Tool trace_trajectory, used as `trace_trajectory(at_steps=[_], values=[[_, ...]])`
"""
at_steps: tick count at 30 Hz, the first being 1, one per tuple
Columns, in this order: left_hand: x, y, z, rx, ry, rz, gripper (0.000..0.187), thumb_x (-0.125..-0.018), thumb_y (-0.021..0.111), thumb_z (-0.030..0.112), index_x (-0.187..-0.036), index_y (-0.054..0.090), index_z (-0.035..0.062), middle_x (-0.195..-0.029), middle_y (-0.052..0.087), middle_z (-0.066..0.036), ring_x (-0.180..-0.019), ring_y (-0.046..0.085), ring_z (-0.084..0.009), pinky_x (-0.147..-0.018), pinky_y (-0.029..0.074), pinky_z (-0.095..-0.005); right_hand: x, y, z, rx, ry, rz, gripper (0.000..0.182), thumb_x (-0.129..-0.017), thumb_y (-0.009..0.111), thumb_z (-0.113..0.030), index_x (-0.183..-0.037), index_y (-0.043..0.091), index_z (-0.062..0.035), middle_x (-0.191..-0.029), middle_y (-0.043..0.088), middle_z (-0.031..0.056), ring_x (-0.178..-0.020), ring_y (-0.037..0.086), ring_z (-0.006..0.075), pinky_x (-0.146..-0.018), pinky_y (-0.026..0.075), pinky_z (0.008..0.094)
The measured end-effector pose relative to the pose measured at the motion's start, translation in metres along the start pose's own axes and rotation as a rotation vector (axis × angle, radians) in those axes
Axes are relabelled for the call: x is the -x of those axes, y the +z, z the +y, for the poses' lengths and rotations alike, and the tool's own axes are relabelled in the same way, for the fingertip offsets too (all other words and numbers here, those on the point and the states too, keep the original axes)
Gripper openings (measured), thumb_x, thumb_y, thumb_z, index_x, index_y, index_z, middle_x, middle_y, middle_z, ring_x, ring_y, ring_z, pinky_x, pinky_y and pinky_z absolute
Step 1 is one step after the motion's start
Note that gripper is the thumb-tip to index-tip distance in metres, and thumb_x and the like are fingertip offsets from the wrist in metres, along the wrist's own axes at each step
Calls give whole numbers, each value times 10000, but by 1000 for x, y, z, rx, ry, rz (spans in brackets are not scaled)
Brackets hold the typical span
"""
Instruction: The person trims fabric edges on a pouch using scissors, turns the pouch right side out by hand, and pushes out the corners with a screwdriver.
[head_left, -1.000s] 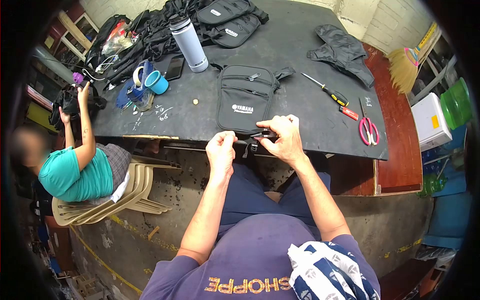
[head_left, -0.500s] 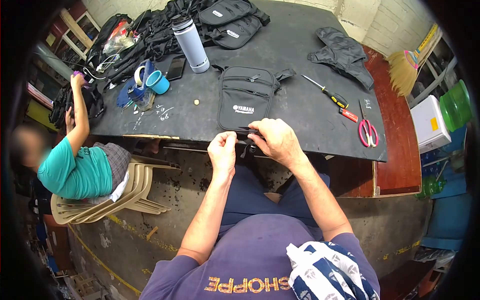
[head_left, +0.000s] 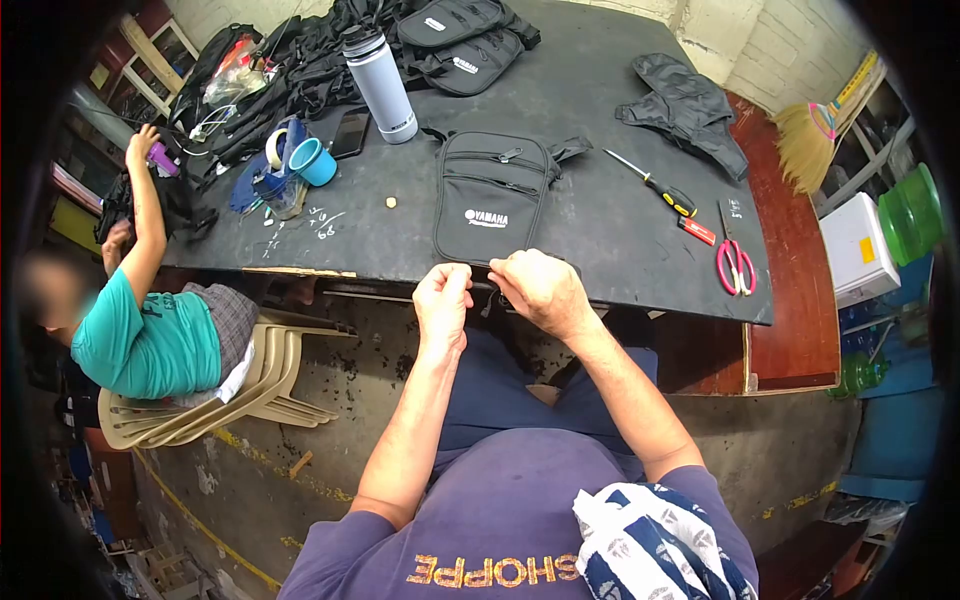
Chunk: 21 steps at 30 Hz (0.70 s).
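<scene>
A black pouch point(head_left: 488, 195) with white YAMAHA lettering lies flat on the dark table point(head_left: 600, 230), its lower end at the near edge. My left hand point(head_left: 444, 298) is closed on the pouch's black strap just below that edge. My right hand point(head_left: 533, 287) curls over the strap and its buckle close beside the left; the buckle is hidden under the fingers.
A grey bottle point(head_left: 381, 85), phone point(head_left: 350, 134), blue cup point(head_left: 313, 162) and tape stand at the left. A screwdriver point(head_left: 655, 183) and pink scissors point(head_left: 734, 255) lie right. More black bags point(head_left: 455, 40) are piled behind. A person in a teal shirt point(head_left: 150, 340) sits at the left on stacked chairs.
My right hand has dropped from the table surface to the edge and closed over the buckle, now hidden. The person at the left raised an arm toward the table corner.
</scene>
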<state>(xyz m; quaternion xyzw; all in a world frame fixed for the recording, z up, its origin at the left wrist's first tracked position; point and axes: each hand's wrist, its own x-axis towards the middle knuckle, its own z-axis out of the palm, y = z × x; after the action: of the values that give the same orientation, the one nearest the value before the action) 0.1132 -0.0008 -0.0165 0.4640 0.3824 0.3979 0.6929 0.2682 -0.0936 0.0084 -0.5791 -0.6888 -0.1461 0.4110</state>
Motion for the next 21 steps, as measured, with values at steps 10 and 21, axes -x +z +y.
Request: trace_trajectory(at_steps=[10, 21], values=[[0, 0, -1, 11, -29, 13, 85, -966, 713, 109, -908, 713, 47, -822, 658, 6, -635, 543, -58, -599, 456, -218, 2, 4, 1, 104, -37, -32, 200, -860, 796, -110, -1023, 694, -53, -784, 619, 58, -692, 651, 246, -611, 546, 371], [0, 2, -3, 6, -7, 13, 124, -979, 683, 119, -869, 690, 63, -793, 630, 12, -620, 527, -60, -581, 436, -223, 2, 8, 7, 47, -62, -28, 198, -867, 796, -106, -1024, 686, -53, -790, 633, 67, -676, 652, 249, -609, 546, 366]])
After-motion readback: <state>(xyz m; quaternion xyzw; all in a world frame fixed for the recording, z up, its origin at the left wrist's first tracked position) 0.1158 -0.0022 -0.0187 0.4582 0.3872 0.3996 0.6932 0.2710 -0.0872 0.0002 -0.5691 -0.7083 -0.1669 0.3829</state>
